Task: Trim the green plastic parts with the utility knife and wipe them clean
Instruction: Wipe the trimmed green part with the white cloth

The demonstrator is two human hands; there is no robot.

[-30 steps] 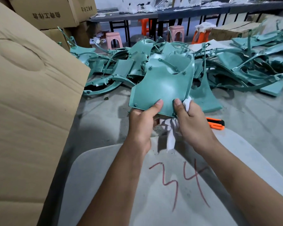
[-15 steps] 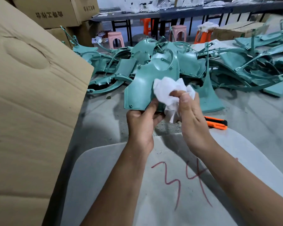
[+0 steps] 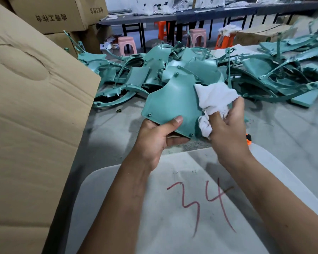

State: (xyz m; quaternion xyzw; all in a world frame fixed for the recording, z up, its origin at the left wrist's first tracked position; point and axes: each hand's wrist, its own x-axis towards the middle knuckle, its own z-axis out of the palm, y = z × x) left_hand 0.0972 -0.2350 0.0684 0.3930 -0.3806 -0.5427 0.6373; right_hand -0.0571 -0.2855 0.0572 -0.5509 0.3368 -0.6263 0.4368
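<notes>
Cardboard box wall (image 3: 31, 125), matte and dented, stands at left; behind lies a tangled pile of green parts (image 3: 191, 70) on grey concrete. Left hand (image 3: 154, 140) pinches the lower edge of a smooth curved green panel (image 3: 171, 103). Right hand (image 3: 226, 131) clutches a crumpled white cloth (image 3: 215, 99) against the panel. Orange utility knife (image 3: 248, 141) peeks out beside the right wrist.

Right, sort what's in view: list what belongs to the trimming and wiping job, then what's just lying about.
Job in hand:
- green panel, gripped by the left hand
- white rag, bunched in the right hand
- orange utility knife, mostly hidden behind the right wrist
- pile of green parts on the floor

Lying about:
- cardboard boxes
- pink stools
- board marked 34
</notes>
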